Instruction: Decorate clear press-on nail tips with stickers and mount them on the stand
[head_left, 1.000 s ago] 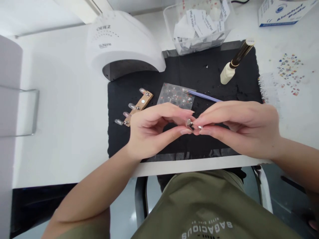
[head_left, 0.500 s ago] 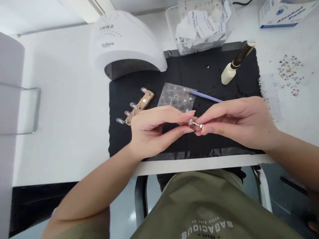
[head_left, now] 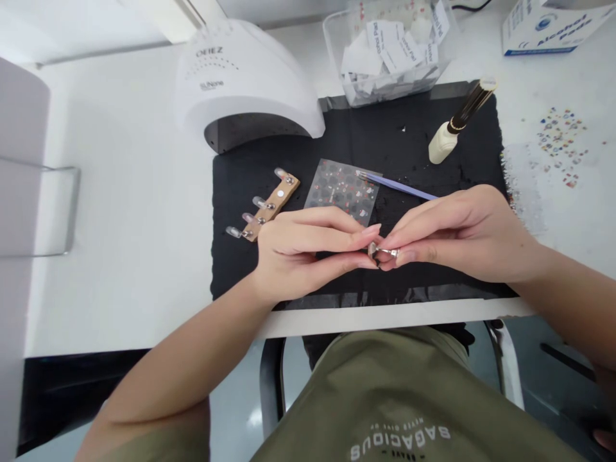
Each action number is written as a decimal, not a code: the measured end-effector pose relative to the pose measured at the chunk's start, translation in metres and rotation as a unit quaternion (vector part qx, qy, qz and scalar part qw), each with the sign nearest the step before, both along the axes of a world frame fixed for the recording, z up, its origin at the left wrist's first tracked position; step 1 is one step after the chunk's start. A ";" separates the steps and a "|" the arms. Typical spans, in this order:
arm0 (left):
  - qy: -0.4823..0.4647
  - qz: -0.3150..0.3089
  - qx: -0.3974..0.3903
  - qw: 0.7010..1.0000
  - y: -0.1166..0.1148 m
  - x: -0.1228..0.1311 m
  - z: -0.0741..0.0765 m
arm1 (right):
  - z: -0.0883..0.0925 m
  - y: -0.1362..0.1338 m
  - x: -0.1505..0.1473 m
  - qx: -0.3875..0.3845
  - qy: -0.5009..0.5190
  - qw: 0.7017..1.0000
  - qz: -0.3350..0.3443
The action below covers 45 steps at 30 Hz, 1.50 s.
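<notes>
My left hand (head_left: 308, 253) and my right hand (head_left: 462, 234) meet fingertip to fingertip over the black mat (head_left: 289, 256). Between them is a small nail tip on a metal peg (head_left: 380, 250). My right fingers pinch the peg; my left thumb and forefinger close on the nail tip end. Just behind my hands lie a sticker sheet (head_left: 342, 190) and a thin purple tool (head_left: 399, 186). A wooden holder with several nail tips (head_left: 267, 205) rests to the left of my left hand.
A white nail lamp (head_left: 240, 83) stands at the back left. A clear tub of paper pads (head_left: 389, 51) and a blue-and-white box (head_left: 548, 25) sit at the back. A polish brush cap (head_left: 457, 122) lies on the mat; loose gems (head_left: 561, 138) scatter on the right.
Both hands have stayed together on the small piece and shifted slightly; my left fingers have flattened and closed tighter on it.
</notes>
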<state>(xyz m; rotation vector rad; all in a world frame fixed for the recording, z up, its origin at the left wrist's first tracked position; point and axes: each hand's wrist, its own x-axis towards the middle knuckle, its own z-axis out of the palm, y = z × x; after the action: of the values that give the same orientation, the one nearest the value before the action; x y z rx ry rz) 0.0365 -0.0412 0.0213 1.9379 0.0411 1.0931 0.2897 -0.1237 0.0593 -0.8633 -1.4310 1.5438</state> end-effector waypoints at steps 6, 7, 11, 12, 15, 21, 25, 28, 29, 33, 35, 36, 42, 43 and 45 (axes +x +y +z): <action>0.002 -0.018 0.002 1.000 0.003 0.001 -0.002 | -0.008 0.002 0.000 -0.003 0.054 0.998 0.019; 0.000 -0.020 0.003 1.000 0.003 0.001 -0.002 | -0.009 0.002 0.000 -0.003 0.059 0.998 0.023; -0.006 -0.032 0.017 0.999 0.004 0.001 -0.002 | -0.009 0.002 0.000 -0.022 0.057 0.998 0.025; -0.008 -0.035 0.020 0.999 0.004 0.001 -0.002 | -0.008 0.002 0.000 -0.029 0.053 0.998 0.024; -0.004 -0.029 0.017 0.999 0.002 0.001 -0.002 | -0.007 0.002 -0.001 -0.046 0.051 0.997 0.023; -0.010 -0.005 -0.035 0.999 -0.004 0.003 -0.003 | -0.008 0.002 -0.001 -0.045 0.057 0.997 0.030; -0.002 -0.012 -0.030 0.999 -0.004 0.003 -0.002 | -0.009 0.003 -0.001 -0.046 0.060 0.997 0.029; -0.001 -0.007 -0.010 1.000 -0.002 0.003 0.001 | -0.008 0.003 -0.001 -0.047 0.072 0.996 0.027; 0.000 -0.005 0.000 1.000 -0.001 0.002 0.002 | -0.008 0.004 -0.001 -0.048 0.077 0.995 0.028; -0.003 -0.008 0.051 0.999 0.002 0.003 0.005 | -0.006 0.004 -0.002 -0.066 0.094 0.993 0.023; -0.005 0.008 0.055 0.998 0.001 0.003 0.004 | -0.006 0.003 -0.003 -0.075 0.094 0.993 0.015; -0.007 0.019 0.052 0.998 0.001 0.003 0.003 | -0.006 0.002 -0.004 -0.076 0.092 0.993 0.012; -0.021 0.024 0.065 0.997 0.000 0.003 0.001 | -0.007 -0.001 -0.007 -0.073 0.090 0.993 0.002; -0.017 0.018 0.065 0.998 0.000 0.003 0.001 | -0.007 -0.001 -0.007 -0.077 0.091 0.993 0.003; -0.004 0.012 0.061 0.998 -0.001 0.002 0.003 | -0.008 -0.001 -0.007 -0.084 0.094 0.992 0.005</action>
<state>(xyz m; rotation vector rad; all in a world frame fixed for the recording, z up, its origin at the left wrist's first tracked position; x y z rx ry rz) 0.0380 -0.0424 0.0245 2.0459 -0.0060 1.1421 0.2830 -0.1250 0.0514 -0.7865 -1.1852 1.7236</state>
